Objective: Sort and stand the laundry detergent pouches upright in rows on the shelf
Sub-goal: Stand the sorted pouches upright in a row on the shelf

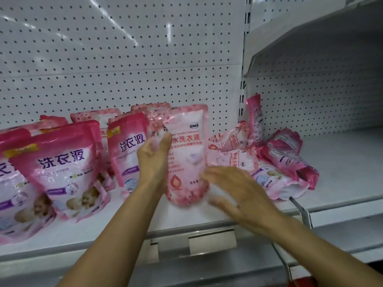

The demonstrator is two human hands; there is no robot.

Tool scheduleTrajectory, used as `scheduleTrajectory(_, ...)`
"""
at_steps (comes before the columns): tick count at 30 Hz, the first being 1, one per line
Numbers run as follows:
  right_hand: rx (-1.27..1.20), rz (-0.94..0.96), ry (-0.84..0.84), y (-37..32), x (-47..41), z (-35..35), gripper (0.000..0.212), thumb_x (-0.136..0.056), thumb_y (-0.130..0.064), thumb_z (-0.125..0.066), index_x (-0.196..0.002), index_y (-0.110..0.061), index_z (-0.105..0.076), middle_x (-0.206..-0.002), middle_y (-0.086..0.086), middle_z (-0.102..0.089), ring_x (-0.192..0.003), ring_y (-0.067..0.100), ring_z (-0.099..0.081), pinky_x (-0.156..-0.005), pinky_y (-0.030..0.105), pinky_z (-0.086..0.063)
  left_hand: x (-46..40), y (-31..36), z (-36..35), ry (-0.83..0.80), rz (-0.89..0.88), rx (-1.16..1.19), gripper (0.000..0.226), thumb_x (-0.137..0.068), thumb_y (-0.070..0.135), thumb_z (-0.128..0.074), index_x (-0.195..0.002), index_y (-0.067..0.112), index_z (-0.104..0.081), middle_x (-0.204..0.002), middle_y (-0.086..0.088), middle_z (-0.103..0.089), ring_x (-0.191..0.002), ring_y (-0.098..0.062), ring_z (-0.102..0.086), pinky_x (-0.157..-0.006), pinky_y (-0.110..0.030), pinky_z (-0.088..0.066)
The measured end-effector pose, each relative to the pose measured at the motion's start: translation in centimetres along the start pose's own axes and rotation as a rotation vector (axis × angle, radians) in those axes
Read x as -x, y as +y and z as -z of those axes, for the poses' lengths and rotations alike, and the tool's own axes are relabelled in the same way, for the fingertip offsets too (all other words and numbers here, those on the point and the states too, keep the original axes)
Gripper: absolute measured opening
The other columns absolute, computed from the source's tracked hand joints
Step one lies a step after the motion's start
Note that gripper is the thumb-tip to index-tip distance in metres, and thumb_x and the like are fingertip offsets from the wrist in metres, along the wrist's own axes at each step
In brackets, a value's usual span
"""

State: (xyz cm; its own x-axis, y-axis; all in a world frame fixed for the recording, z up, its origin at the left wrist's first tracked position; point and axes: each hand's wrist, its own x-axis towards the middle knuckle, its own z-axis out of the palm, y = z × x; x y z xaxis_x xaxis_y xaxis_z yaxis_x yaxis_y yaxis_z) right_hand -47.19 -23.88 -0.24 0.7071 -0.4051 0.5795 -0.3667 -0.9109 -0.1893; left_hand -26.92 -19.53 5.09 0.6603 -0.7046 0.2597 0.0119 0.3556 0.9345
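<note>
A pale pink floral pouch (187, 154) stands upright at the middle of the white shelf (145, 222). My left hand (154, 158) grips its left edge. My right hand (234, 189) hovers blurred at its lower right, fingers spread, holding nothing. To the left stand several darker pink pouches (66, 168) with a baby picture, and another (128, 146) right beside my left hand. More floral pouches (97, 119) stand behind them. On the right, a heap of pouches (275, 160) lies flat and jumbled, one (256, 119) leaning against the back panel.
A white pegboard back panel (124, 59) rises behind the shelf. A vertical slotted upright (242, 96) divides this bay from the right one. A higher shelf (321, 38) overhangs the right bay. A wire divider (300, 212) sits at the shelf's front edge.
</note>
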Motion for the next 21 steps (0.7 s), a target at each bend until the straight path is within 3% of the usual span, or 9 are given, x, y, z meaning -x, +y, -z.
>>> scheduleTrajectory(2, -0.011, -0.204, 0.046, 2.7, -1.1, 1.5, 0.053, -0.093, -0.062, -0.036, -0.136, -0.035, -0.050, -0.142, -0.009, -0.051, -0.133, 0.012, -0.041, -0.113, 0.043, -0.031, -0.9, 0.4, 0.5, 0.062, -0.131, -0.064, 0.042, -0.093, 0.039, -0.062, -0.101, -0.002, -0.057, -0.096, -0.024, -0.071, -0.083, -0.038, -0.071, -0.070, -0.050, -0.061)
scheduleTrajectory(4, 0.071, -0.390, -0.026, 6.0, -2.3, 2.9, 0.042, -0.095, -0.045, -0.050, -0.134, -0.028, -0.054, -0.138, -0.002, -0.055, -0.128, 0.018, -0.046, -0.108, 0.042, -0.037, -1.8, 0.2, 1.2, 0.117, -0.174, -0.111, 0.048, -0.093, 0.043, -0.061, -0.109, -0.002, -0.056, -0.105, -0.026, -0.068, -0.093, -0.038, -0.070, -0.074, -0.053, -0.060)
scheduleTrajectory(8, 0.219, -0.609, -0.232, 10.3, -4.6, 4.1, 0.036, -0.095, -0.041, -0.052, -0.124, -0.020, -0.058, -0.094, 0.003, -0.068, -0.076, 0.018, -0.062, -0.072, 0.038, -0.055, -2.7, -0.8, 2.0, 0.145, -0.207, -0.265, 0.020, -0.100, 0.015, -0.052, -0.119, 0.020, -0.056, -0.119, -0.008, -0.067, -0.109, -0.029, -0.066, -0.093, -0.047, -0.055)
scheduleTrajectory(10, 0.291, -0.670, -0.333, 11.7, -5.7, 3.9, 0.034, -0.095, -0.044, -0.051, -0.112, -0.015, -0.058, -0.085, 0.002, -0.066, -0.075, 0.020, -0.065, -0.073, 0.039, -0.056, -3.0, -0.8, 1.8, 0.173, -0.265, -0.319, 0.031, -0.099, 0.005, -0.050, -0.126, 0.021, -0.051, -0.125, -0.002, -0.063, -0.115, -0.023, -0.062, -0.100, -0.046, -0.052)
scheduleTrajectory(13, 0.247, -0.746, -0.435, 12.8, -6.8, 2.9, 0.034, -0.091, -0.040, -0.059, -0.110, -0.011, -0.056, -0.083, 0.000, -0.062, -0.080, 0.022, -0.065, -0.072, 0.034, -0.056, -2.9, 0.4, 0.9, 0.223, -0.389, -0.380, 0.057, -0.095, -0.004, -0.052, -0.141, 0.024, -0.036, -0.131, 0.014, -0.049, -0.120, 0.000, -0.050, -0.100, -0.009, -0.042)
scheduleTrajectory(14, 0.223, -0.757, -0.428, 13.2, -7.2, 2.5, 0.037, -0.089, -0.036, -0.064, -0.113, -0.009, -0.054, -0.087, 0.002, -0.063, -0.083, 0.022, -0.066, -0.072, 0.034, -0.056, -2.8, 0.9, 0.6, 0.237, -0.453, -0.403, 0.062, -0.094, -0.006, -0.053, -0.145, 0.022, -0.032, -0.129, 0.014, -0.047, -0.118, 0.004, -0.048, -0.099, -0.005, -0.041)
scheduleTrajectory(16, 0.138, -0.821, -0.378, 13.8, -8.0, 1.9, 0.055, -0.084, -0.023, -0.072, -0.129, -0.007, -0.044, -0.098, 0.007, -0.064, -0.086, 0.024, -0.066, -0.070, 0.036, -0.058, -2.8, 1.4, 0.7, 0.253, -0.590, -0.473, 0.067, -0.092, -0.006, -0.055, -0.148, 0.018, -0.026, -0.133, 0.005, -0.044, -0.123, -0.003, -0.046, -0.107, -0.018, -0.041)
scheduleTrajectory(18, -0.070, -0.928, -0.319, 14.6, -8.7, 1.8, 0.072, -0.083, -0.008, -0.071, -0.143, -0.010, -0.031, -0.100, 0.009, -0.061, -0.080, 0.022, -0.064, -0.058, 0.031, -0.054, -2.9, 1.8, 0.9, 0.320, -0.746, -0.633, 0.070, -0.089, -0.005, -0.058, -0.148, 0.014, -0.026, -0.141, -0.007, -0.039, -0.132, -0.016, -0.041, -0.114, -0.027, -0.035)
scheduleTrajectory(21, -0.336, -0.919, -0.257, 14.9, -9.6, 2.4, 0.044, -0.086, 0.003, -0.063, -0.125, -0.013, -0.049, -0.110, 0.010, -0.059, -0.084, 0.022, -0.061, -0.066, 0.032, -0.054, -2.5, 1.9, 0.9, 0.374, -1.025, -0.855, 0.058, -0.086, -0.004, -0.061, -0.140, 0.001, -0.040, -0.136, -0.020, -0.045, -0.131, -0.027, -0.041, -0.116, -0.023, -0.026)
